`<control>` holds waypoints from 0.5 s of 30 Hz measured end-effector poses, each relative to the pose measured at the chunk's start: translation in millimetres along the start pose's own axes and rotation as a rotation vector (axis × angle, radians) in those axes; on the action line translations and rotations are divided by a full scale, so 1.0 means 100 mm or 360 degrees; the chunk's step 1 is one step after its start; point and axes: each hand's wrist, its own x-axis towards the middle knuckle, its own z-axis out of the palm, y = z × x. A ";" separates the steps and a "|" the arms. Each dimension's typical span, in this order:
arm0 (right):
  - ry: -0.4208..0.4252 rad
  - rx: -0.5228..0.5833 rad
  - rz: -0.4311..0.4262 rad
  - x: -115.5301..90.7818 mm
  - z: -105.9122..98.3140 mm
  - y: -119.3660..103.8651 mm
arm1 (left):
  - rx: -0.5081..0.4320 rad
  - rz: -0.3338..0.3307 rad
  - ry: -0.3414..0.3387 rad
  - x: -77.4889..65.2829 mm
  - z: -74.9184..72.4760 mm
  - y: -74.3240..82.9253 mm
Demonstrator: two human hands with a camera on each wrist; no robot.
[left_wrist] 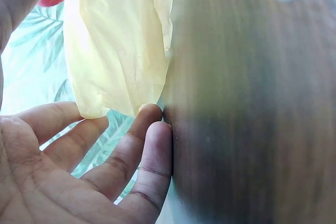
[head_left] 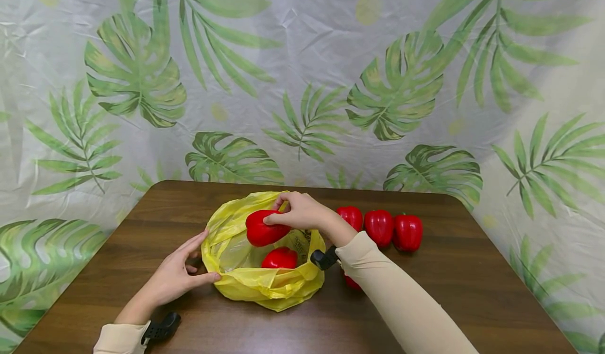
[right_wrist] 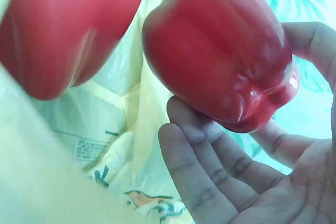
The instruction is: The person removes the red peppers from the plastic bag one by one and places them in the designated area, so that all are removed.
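Note:
My right hand (head_left: 301, 210) holds a glossy red bell pepper (head_left: 264, 229) between thumb and fingers, over the mouth of a yellow plastic bag (head_left: 250, 283). In the right wrist view, the fingers (right_wrist: 197, 166) support the held pepper (right_wrist: 215, 51) from below. A second bell pepper (head_left: 280, 258) lies inside the bag, near its front side. Spread at the bag's left rim, my left hand (head_left: 176, 271) touches the plastic with thumb and fingers. Its fairly straight fingers (left_wrist: 123, 156) meet the pale bag wall (left_wrist: 121, 40) in the left wrist view.
Three more red bell peppers stand in a row right of the bag, the rightmost pepper (head_left: 408, 232) fully visible. Another pepper (head_left: 352, 282) is mostly hidden beneath my right sleeve (head_left: 397, 285). A leaf-patterned curtain (head_left: 307, 81) hangs behind the brown wooden table (head_left: 454, 291).

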 end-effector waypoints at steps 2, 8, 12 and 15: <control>0.0021 0.0022 0.0009 -0.03 -0.02 0.03 | 0.0001 0.0001 0.0000 0.00 0.00 0.00; 0.0063 0.0136 0.0059 -0.13 -0.08 0.14 | 0.0008 -0.0001 -0.0001 0.00 0.00 0.00; 0.0107 0.0184 0.0070 -0.19 -0.12 0.20 | 0.0018 -0.0001 -0.0001 0.00 0.00 -0.01; 0.0139 0.0198 0.0064 -0.25 -0.15 0.23 | 0.0023 0.0000 -0.0002 0.00 0.00 -0.01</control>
